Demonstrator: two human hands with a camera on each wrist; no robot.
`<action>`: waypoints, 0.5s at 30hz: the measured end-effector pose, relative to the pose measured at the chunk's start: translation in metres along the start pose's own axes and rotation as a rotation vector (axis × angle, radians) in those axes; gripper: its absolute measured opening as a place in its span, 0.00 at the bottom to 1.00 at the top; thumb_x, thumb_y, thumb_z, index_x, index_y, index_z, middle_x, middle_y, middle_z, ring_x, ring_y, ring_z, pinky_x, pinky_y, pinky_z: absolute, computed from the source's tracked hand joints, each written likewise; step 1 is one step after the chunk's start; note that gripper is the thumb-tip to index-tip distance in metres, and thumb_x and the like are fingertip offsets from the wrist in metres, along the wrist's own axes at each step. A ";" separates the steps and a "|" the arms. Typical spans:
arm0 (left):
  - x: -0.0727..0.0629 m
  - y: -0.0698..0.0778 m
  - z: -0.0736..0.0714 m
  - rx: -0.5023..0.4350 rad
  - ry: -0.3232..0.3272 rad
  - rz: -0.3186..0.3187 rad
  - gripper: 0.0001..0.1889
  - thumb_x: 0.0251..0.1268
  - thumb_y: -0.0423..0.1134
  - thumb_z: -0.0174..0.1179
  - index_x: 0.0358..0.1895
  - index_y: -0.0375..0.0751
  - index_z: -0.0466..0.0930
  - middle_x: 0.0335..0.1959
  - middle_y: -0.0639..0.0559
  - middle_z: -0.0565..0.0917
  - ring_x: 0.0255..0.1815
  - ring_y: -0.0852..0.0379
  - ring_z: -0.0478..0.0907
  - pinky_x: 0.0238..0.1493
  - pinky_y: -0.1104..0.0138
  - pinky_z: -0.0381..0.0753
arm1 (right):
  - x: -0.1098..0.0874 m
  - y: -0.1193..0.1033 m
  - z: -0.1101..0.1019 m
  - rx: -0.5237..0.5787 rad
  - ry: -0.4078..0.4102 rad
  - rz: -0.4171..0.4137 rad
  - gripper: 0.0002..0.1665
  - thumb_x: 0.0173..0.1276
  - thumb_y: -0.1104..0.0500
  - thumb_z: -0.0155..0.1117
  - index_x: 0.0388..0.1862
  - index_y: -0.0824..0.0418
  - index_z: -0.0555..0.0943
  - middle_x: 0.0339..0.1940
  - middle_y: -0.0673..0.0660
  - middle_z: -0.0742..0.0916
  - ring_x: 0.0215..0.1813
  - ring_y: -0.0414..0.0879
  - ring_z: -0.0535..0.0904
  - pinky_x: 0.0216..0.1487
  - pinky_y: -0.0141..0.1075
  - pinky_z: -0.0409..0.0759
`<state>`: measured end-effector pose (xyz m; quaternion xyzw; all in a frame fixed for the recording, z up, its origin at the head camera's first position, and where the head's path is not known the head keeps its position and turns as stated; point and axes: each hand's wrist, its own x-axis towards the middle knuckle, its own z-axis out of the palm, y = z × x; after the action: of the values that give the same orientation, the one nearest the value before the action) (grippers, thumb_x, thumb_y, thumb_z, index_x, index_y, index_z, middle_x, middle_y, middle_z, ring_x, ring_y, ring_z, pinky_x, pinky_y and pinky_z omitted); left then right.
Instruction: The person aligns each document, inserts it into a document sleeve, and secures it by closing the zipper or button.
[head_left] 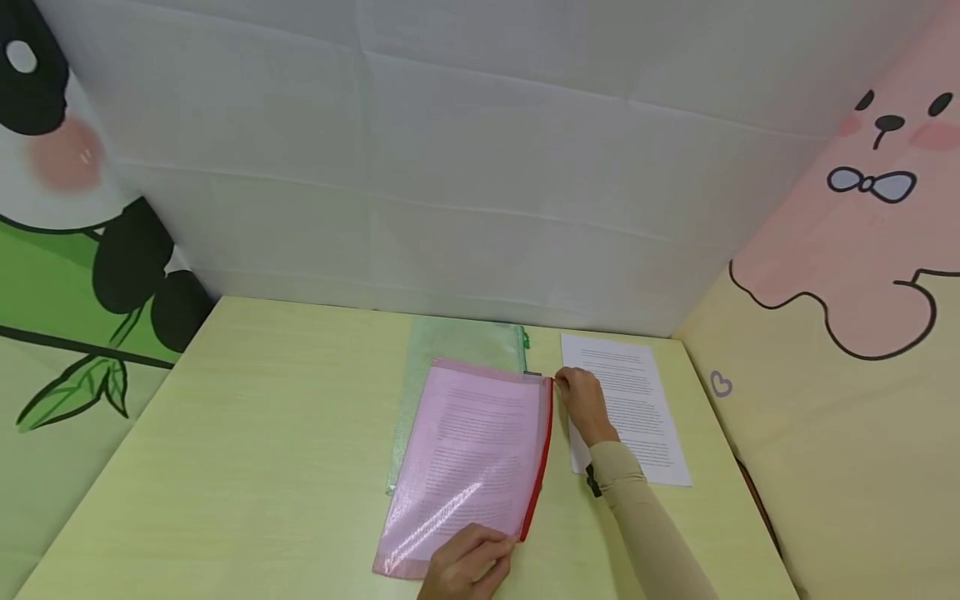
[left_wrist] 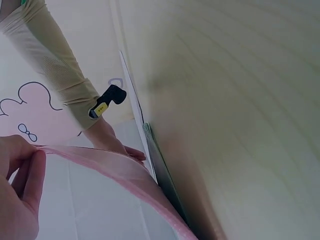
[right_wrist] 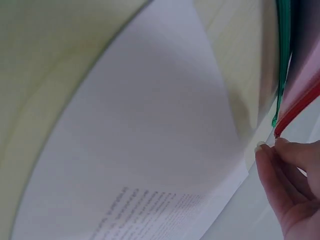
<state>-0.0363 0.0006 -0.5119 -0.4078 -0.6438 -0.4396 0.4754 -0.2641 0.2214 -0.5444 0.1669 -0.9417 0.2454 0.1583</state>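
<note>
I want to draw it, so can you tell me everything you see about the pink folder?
The pink folder is see-through, shiny and looks like plastic, with a red strip down its right side. Printed lines show through it. It is gently bent and covers part of the green folder, its red side held up off the table. The left hand pinches its near right corner; the right hand pinches the strip's far end.

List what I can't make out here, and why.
- Head: wording on the white sheet, too small to read.
- Head: most of the green pouch, covered by the pink pouch.
- Left wrist: rest of the left hand, cut off by the left edge.
- Right wrist: the white sheet's print, blurred.
</note>
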 end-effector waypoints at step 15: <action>-0.008 0.000 0.003 0.003 0.007 -0.025 0.15 0.76 0.30 0.54 0.29 0.30 0.86 0.28 0.45 0.82 0.26 0.60 0.79 0.30 0.82 0.78 | -0.025 -0.022 -0.018 0.145 -0.085 0.109 0.03 0.66 0.68 0.72 0.34 0.70 0.88 0.30 0.60 0.90 0.33 0.52 0.86 0.36 0.46 0.86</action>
<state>-0.0354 0.0027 -0.5201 -0.3976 -0.6478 -0.4460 0.4727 -0.2292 0.2185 -0.5305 0.1365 -0.9350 0.3140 0.0923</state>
